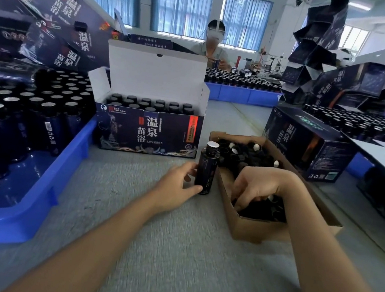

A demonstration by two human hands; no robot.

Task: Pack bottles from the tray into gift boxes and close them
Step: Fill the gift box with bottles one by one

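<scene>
My left hand (177, 187) grips a dark bottle (207, 169) with a foil-sealed top, standing upright on the table beside a cardboard box (261, 228) of black caps. My right hand (257, 189) reaches down into that box with its fingers curled among the caps (245, 156); what the fingers hold is hidden. An open dark-blue gift box (147, 131) stands behind the bottle, its white lid up, filled with capped bottles. On the left a blue tray (44, 191) holds several uncapped bottles.
A closed gift box (306, 144) lies at the right. Stacks of gift boxes rise at the back left and right. More blue trays of bottles sit behind and to the right. A person works across the table.
</scene>
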